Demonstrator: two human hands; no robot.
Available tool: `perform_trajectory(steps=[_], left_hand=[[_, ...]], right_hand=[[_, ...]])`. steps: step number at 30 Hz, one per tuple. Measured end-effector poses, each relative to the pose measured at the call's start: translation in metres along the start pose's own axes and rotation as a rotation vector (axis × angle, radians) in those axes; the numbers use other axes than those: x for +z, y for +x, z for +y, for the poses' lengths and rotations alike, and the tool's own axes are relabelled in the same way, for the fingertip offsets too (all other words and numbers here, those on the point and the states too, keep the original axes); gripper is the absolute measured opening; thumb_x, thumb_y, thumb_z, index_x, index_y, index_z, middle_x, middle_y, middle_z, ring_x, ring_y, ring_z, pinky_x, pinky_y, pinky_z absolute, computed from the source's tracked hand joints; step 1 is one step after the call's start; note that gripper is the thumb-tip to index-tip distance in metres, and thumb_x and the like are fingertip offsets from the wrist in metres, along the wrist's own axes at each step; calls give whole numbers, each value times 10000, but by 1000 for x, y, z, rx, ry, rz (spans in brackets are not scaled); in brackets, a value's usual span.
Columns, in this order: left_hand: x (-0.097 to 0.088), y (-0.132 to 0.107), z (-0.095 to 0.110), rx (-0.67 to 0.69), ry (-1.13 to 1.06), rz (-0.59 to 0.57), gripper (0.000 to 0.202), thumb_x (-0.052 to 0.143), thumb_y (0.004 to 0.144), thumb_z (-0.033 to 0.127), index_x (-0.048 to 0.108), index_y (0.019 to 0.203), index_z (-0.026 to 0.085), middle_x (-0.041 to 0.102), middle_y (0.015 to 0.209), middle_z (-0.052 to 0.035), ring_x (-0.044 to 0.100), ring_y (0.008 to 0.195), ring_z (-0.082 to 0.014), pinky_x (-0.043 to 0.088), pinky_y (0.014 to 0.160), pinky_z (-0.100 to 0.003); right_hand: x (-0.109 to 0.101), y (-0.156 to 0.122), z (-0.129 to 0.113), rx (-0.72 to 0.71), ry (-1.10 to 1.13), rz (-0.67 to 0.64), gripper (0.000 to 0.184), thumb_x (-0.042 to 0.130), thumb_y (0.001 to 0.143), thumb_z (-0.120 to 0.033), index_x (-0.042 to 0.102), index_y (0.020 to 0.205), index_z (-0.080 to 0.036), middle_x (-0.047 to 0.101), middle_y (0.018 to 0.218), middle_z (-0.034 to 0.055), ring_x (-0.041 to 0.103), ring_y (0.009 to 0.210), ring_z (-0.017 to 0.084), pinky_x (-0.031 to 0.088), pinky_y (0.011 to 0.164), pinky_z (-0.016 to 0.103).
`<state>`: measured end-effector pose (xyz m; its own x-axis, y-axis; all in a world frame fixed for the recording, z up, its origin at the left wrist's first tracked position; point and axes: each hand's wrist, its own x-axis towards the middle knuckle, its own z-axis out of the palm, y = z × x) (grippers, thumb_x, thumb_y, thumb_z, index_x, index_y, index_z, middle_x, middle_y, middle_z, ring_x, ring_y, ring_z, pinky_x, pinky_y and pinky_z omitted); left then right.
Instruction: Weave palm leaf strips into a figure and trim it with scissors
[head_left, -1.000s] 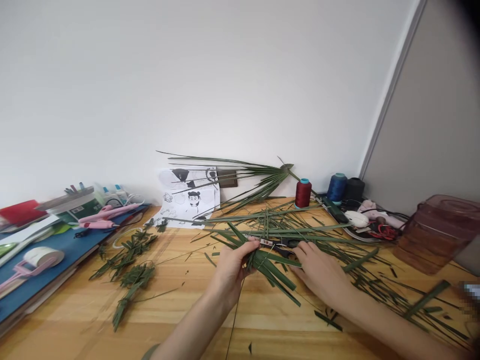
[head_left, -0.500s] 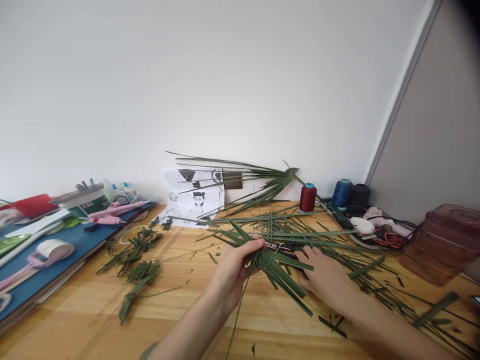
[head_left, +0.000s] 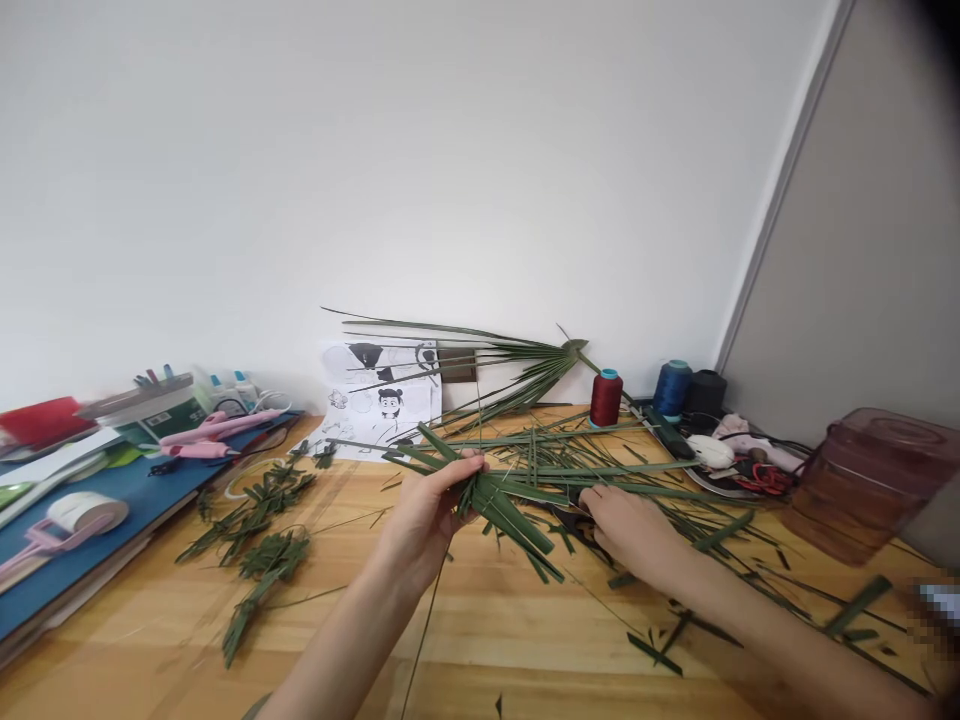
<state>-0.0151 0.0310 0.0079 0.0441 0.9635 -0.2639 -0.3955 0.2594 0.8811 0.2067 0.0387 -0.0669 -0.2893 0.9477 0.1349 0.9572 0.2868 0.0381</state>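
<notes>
My left hand point(head_left: 424, 515) is closed around a bunch of green palm leaf strips point(head_left: 487, 495), held a little above the wooden table point(head_left: 487, 640). My right hand point(head_left: 626, 525) rests on the table to the right, its fingers curled over black scissors point(head_left: 574, 520) that lie under the strips. How firmly it grips them is hidden. Loose leaf strips point(head_left: 600, 465) are scattered behind and around both hands.
A palm frond point(head_left: 495, 365) leans on the wall by a printed drawing point(head_left: 379, 400). Thread spools point(head_left: 605, 398) and a brown plastic container point(head_left: 870, 480) stand at right. Small woven leaf pieces point(head_left: 262, 540) lie at left, beside a blue board point(head_left: 112, 500) with pink tools.
My left hand has lifted the leaf bunch and drawn it left. My right hand has stayed on the scissors, now less covered by the strips.
</notes>
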Motion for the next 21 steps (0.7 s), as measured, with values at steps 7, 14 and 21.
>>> perform_trajectory(steps=[7, 14, 21], left_hand=[[0, 3, -2, -24, 8, -1, 191, 672, 595, 184, 622, 777, 151, 636, 735, -14, 572, 659, -96, 408, 517, -165], [-2, 4, -6, -25, 26, -32, 222, 683, 583, 212, 626, 791, 164, 628, 747, 4, 561, 671, -85, 405, 540, -164], [4, 2, -8, -49, 42, -24, 158, 639, 602, 190, 622, 752, 141, 617, 660, 9, 538, 561, -70, 365, 442, -157]], right_hand=[[-14, 20, 37, -7, 97, 2, 115, 498, 741, -195, 606, 704, -208, 654, 717, 0, 597, 696, 147, 392, 584, 202], [-31, 14, 27, 118, -30, 178, 259, 309, 839, -183, 509, 995, -128, 558, 1022, 154, 502, 964, 268, 384, 715, 341], [-6, -2, -12, -49, -24, -9, 162, 509, 680, -97, 606, 806, -130, 644, 791, 112, 594, 751, 248, 417, 609, 296]])
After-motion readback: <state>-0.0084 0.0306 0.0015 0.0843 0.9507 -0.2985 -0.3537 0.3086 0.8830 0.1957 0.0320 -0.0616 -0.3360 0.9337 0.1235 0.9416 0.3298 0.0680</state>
